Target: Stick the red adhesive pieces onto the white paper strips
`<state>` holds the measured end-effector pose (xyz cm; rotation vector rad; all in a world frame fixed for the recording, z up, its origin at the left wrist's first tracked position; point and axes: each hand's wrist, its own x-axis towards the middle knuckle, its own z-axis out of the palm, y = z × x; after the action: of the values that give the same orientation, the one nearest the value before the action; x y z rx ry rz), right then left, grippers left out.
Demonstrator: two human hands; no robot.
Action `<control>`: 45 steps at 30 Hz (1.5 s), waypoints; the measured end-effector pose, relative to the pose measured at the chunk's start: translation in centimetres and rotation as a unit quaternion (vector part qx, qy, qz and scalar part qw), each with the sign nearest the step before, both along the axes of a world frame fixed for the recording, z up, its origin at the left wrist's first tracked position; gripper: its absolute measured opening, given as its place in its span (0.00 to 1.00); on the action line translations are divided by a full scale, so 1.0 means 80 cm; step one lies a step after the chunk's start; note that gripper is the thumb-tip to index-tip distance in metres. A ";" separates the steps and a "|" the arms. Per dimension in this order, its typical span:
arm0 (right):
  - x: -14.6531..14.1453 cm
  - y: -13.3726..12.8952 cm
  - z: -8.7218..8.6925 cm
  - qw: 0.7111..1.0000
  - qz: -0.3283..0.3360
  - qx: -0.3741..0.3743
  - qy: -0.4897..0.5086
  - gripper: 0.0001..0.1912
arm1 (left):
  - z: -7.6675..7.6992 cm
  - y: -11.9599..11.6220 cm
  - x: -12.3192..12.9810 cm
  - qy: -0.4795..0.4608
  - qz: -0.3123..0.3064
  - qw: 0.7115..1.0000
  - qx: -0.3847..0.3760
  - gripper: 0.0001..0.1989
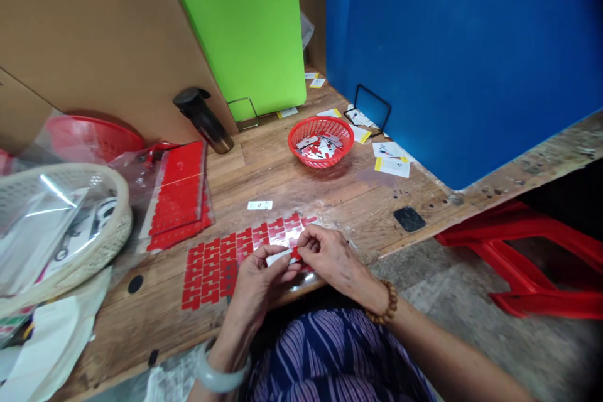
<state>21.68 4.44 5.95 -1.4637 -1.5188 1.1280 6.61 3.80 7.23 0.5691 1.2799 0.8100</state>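
Observation:
My left hand (257,276) is closed on a small white card (277,257) near the table's front edge, thumb on top. Close against it, my right hand (332,257) pinches a small red piece (294,255) at the card's right end; whether that piece is stuck to the card I cannot tell. Under and left of the hands lies a clear sheet with rows of red T-like stickers (210,270), partly hidden by my fingers. Another small white card (260,205) lies flat just beyond the sheet.
A red basket (320,162) of small cards and red pieces stands mid-table. Left are red sheets (176,188), a white basket (123,220) and a dark tumbler (207,122). Green (245,25) and blue (452,63) panels stand behind. A red stool (513,251) is at right.

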 end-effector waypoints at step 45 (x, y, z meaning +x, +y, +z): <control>-0.011 0.010 -0.009 0.958 0.126 -0.154 0.205 0.16 | -0.004 -0.007 -0.016 -0.014 0.011 1.000 0.024 0.16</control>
<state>20.81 5.27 5.24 -1.1454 -1.2966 1.7636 5.31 3.26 6.94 0.5809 1.2459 0.8663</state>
